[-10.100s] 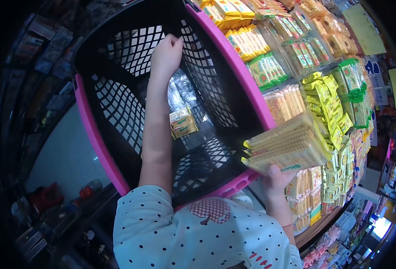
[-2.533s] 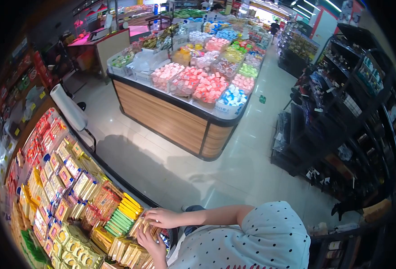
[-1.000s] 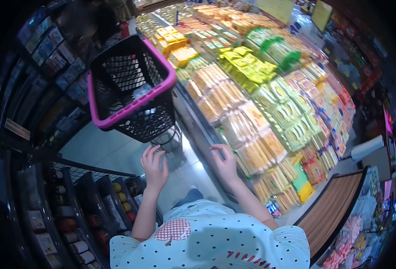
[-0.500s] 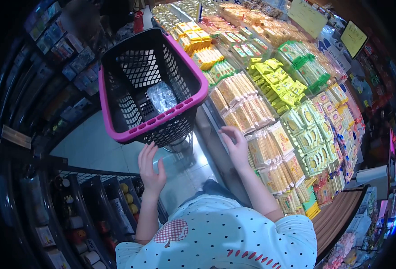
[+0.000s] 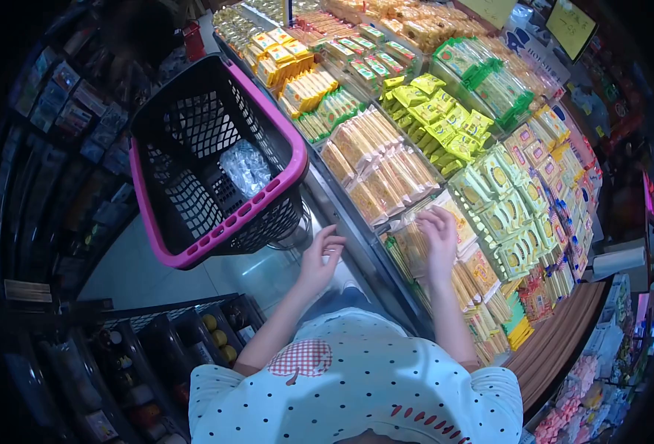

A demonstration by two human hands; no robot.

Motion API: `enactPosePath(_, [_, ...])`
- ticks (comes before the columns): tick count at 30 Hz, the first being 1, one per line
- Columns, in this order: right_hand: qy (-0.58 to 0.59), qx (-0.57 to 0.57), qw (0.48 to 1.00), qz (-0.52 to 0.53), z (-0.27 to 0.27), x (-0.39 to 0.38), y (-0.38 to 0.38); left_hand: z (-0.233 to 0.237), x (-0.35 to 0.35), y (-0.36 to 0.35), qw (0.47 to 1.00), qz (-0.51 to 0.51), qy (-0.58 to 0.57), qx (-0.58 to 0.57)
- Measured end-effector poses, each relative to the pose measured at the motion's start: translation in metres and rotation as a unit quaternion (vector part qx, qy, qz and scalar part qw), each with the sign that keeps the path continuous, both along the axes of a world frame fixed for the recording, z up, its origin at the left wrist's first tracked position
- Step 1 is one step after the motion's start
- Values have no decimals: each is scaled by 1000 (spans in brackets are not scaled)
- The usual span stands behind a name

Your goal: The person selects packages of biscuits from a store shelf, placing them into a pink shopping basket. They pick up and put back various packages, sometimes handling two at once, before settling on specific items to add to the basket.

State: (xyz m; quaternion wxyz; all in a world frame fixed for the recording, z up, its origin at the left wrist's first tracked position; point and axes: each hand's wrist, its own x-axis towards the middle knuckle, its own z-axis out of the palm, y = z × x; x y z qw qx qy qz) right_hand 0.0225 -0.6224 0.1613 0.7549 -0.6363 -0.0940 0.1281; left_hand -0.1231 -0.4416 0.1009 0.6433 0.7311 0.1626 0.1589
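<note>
My left hand (image 5: 319,260) is in the air beside the display's metal edge, fingers loosely bent and apart, holding nothing. Over the front bin of wrapped snack packs (image 5: 482,270) is my right hand (image 5: 439,238), its fingers slightly curled and apart, with no pack visibly held. Whether its fingertips touch the packs is hard to tell. A black shopping basket (image 5: 240,214) with a pink rim stands to the left of the display. Inside it lies a clear, crinkled plastic package (image 5: 245,169). Another stack of flat snack packs (image 5: 381,166) sits just beyond my right hand.
Yellow-green snack bags (image 5: 442,122), pale green packs (image 5: 504,214) and yellow packs (image 5: 279,55) fill neighbouring bins. The display's metal edge (image 5: 356,237) runs between basket and goods. Dark shelving (image 5: 157,344) stands at lower left. A yellow sign (image 5: 570,31) rises at the back.
My right hand has moved right, over the front snack packs. My left hand has shifted right, away from the basket to the display edge. The view has turned slightly, with the basket now farther left.
</note>
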Motion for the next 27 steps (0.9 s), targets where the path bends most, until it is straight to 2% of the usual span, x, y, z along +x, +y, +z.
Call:
enactPosePath(2, [2,-5,996,-90,-8,3,-30,-3,13,0,999,-48,-3,13])
enactPosePath(6, [-50,-38,970,-235,-9,4,-99,-10,32,-9,982,-129,50,127])
enactPosePath(8, [-78,-46,935,-342,-7,-6,-139,-20,38,-7,969,-199,36,139])
enactPosePath(10, [-107,-61,897,-424,13,-28,-170,-38,45,-5,949,-245,-6,199])
enactPosePath(14, [-149,-141,823,-530,20,-72,-234,-32,63,-18,902,-329,-41,275])
enactPosePath(15, [-145,-144,815,-542,21,-81,-249,-26,65,-25,893,-335,-56,295])
enactPosePath(17, [-124,-236,776,-572,17,-95,-280,-19,68,-45,888,-346,-67,297])
enactPosePath(19, [-130,-253,757,-588,17,-95,-304,-19,70,-66,891,-342,-86,287])
enactPosePath(25, [-92,-315,784,-528,-3,-41,-402,-15,65,-134,881,-356,-112,291])
enactPosePath(27, [-106,-349,777,-513,-2,-18,-429,-10,60,-156,885,-355,-100,285])
